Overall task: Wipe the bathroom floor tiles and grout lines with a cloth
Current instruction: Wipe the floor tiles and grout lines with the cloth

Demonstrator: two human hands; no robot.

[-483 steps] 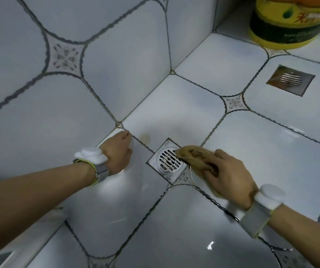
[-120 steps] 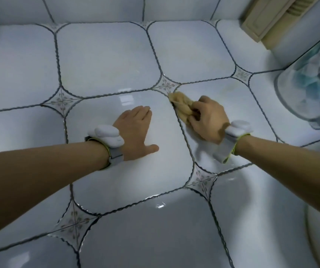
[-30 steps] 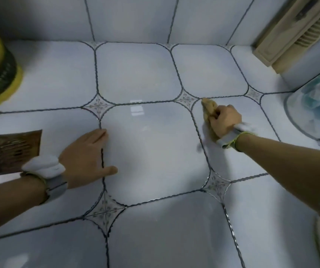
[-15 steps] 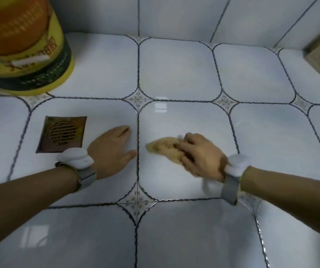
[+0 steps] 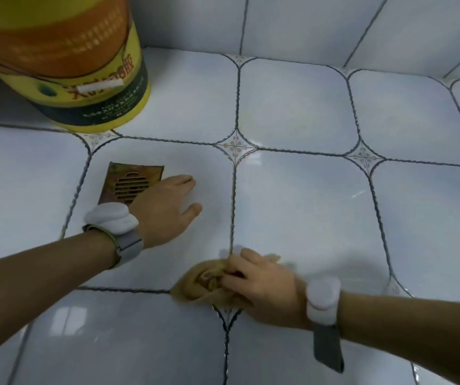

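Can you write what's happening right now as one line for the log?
right hand: grip shut on crumpled tan cloth, at grout crossing | left hand: flat on pale floor tile, beside brown square drain cover

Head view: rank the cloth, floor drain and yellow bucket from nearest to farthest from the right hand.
From the right hand:
1. Cloth, bunched in its grip, at the grout crossing.
2. Floor drain, up and to the left, partly under the left hand.
3. Yellow bucket, far left corner by the wall.

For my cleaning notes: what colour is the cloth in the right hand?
The cloth is yellowish tan, bunched under the right hand; the head view shows it.
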